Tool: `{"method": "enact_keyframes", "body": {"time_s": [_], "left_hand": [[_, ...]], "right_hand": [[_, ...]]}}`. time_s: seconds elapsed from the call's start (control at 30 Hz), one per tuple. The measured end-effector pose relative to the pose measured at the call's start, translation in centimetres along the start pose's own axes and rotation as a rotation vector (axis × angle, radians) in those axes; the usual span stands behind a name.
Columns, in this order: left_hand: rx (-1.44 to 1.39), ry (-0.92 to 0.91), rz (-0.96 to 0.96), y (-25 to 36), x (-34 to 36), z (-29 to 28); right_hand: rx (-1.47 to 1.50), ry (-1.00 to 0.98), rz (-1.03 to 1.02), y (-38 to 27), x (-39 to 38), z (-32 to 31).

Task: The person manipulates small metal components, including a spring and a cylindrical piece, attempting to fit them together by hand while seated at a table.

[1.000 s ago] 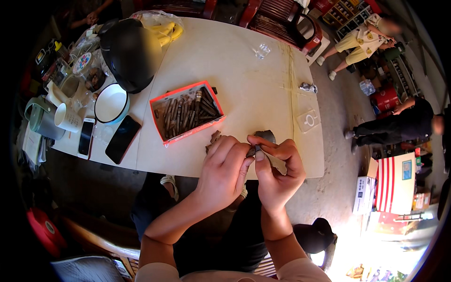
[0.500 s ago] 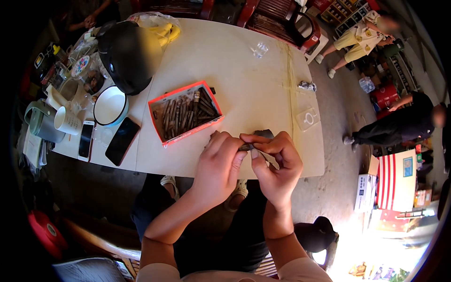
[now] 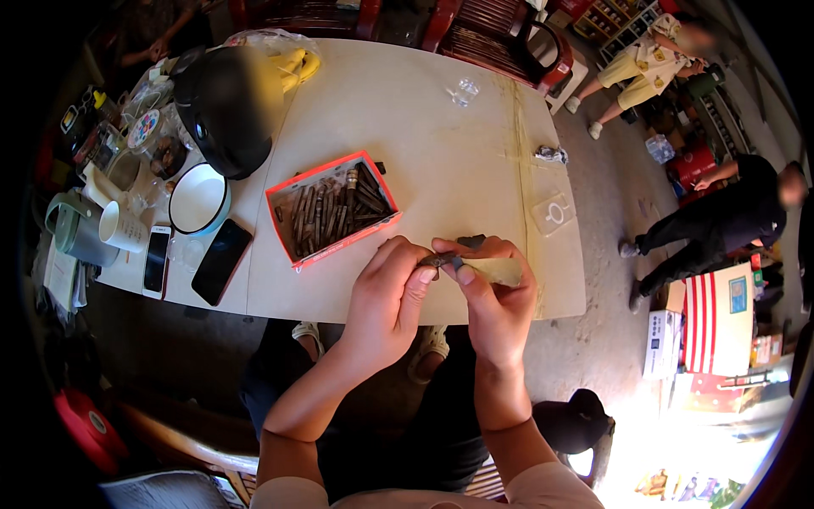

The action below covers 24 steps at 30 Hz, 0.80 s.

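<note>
Over the near edge of the table, both my hands meet. My left hand (image 3: 379,297) is closed, its thumb and fingers pinching a small dark brown stick (image 3: 434,260). In my right hand (image 3: 496,318) is a folded piece of sandpaper (image 3: 498,271), tan on one face and dark grey on the other, touching the stick's end. My fingers hide most of the stick. Just beyond my left hand, an open red-edged cardboard box (image 3: 349,243) holds several similar dark sticks (image 3: 326,216).
Left of the box lie two phones (image 3: 222,261), (image 3: 156,261), a white bowl with a dark rim (image 3: 200,197), a white cup (image 3: 121,227) and a black rounded appliance (image 3: 222,114). A clear glass (image 3: 465,92) stands farther back. Two people stand at the right; another person's hands show at top left.
My right hand has turned, so the sandpaper's tan face now shows and its grey part is less visible. My left hand has shifted slightly, still pinching the stick.
</note>
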<state>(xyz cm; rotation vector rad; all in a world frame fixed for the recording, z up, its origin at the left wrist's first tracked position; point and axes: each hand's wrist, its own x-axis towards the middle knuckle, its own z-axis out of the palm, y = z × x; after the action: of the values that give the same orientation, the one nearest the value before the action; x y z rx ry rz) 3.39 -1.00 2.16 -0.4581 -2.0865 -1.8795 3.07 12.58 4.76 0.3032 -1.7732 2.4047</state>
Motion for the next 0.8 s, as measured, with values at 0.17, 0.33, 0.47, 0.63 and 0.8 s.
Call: {"method": "enact_keyframes", "body": {"time_s": [0.17, 0.33, 0.47, 0.63, 0.8], "left_hand": [[0.231, 0.013, 0.173, -0.3, -0.1, 0.2], [0.346, 0.038, 0.279, -0.3, 0.4, 0.2], [-0.06, 0.041, 0.005, -0.3, -0.3, 0.2], [-0.218, 0.098, -0.036, -0.1, -0.3, 0.7], [-0.127, 0.084, 0.012, 0.3, -0.3, 0.5]], "right_hand": [[-0.454, 0.015, -0.132, 0.1, -0.4, 0.0], [-0.196, 0.082, 0.082, -0.4, 0.2, 0.3], [0.052, 0.034, -0.122, 0.6, 0.6, -0.3], [-0.426, 0.098, -0.463, 1.0, -0.2, -0.1], [-0.788, 0.125, -0.787, 2.0, -0.1, 0.5]]}}
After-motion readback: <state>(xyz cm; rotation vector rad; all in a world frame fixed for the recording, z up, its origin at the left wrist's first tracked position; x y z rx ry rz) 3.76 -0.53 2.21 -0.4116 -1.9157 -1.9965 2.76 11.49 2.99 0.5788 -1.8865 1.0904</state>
